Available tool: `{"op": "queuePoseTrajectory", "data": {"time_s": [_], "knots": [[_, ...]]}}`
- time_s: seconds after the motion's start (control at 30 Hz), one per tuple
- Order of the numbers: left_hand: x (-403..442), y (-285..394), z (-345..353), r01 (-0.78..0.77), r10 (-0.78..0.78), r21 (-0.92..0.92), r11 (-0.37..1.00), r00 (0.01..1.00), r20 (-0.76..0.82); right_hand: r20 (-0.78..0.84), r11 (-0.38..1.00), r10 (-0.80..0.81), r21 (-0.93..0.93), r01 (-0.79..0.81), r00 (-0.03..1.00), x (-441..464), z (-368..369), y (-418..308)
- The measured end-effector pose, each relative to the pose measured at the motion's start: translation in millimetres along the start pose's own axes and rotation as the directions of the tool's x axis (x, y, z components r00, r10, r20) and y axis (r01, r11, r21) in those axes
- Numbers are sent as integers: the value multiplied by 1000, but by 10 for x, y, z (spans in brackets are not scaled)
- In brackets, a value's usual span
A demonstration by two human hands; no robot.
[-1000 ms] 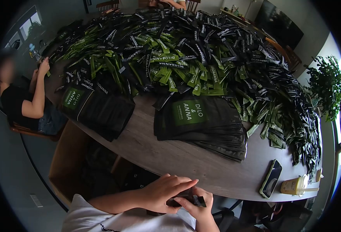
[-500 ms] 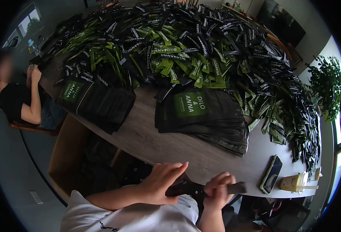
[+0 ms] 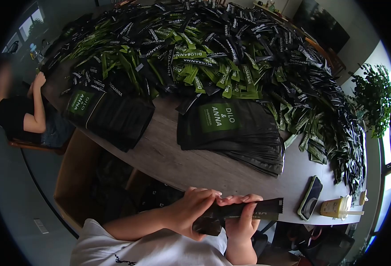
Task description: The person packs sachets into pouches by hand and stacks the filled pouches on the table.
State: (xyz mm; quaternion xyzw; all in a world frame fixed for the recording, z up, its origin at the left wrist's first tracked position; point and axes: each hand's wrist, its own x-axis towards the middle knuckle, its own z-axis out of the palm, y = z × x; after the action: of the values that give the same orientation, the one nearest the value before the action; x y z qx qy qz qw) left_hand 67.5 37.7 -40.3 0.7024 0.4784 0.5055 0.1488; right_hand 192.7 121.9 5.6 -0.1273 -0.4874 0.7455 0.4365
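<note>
My left hand [image 3: 191, 213] is closed around a dark, glossy pouch [image 3: 208, 225] in front of my white shirt. My right hand [image 3: 242, 219] grips black stick sachets [image 3: 268, 207], their crimped ends pointing right; how many is unclear. The sachets' left part meets the pouch between my hands, and fingers hide whether they are inside it. Beyond my hands, a fanned stack of flat black pouches [image 3: 253, 126] with a green label lies on the table. A second pouch stack [image 3: 115, 117], with a band across it, lies to its left.
A large heap of black and green stick sachets [image 3: 195, 53] covers the table's far side and right edge. A phone [image 3: 311, 198] and a drink cup [image 3: 335, 207] stand near the right front edge. A cardboard box [image 3: 78, 173] is below the table; another person [image 3: 22, 113] sits left.
My right hand has moved slightly left and turned, bringing the sachets up against my left hand and the pouch. The left fingers have closed in. The seated person's hands have shifted slightly.
</note>
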Motion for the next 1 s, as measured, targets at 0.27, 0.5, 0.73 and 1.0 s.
{"op": "queuePoseTrajectory", "data": {"time_s": [0.27, 0.5, 0.73, 1.0], "knots": [[-24, -23, 22, -23, 24, -32, 999, 1000, 10, -93, 967, -180, -198, 159, 979, -18, -81, 145], [-27, 15, 26, 153, -157, 64, 986, 985, 64, 305, 884, -34, -434, 171, 952, 2, -92, 50], [39, 64, 65, 146, -146, -11, 989, 988, 41, 409, 967, 172, 105, -233, 896, -17, -190, 77], [45, 51, 168, 53, -44, 110, 992, 995, -87, 158, 979, -7, -202, 40, 987, -85, -135, 129]]}}
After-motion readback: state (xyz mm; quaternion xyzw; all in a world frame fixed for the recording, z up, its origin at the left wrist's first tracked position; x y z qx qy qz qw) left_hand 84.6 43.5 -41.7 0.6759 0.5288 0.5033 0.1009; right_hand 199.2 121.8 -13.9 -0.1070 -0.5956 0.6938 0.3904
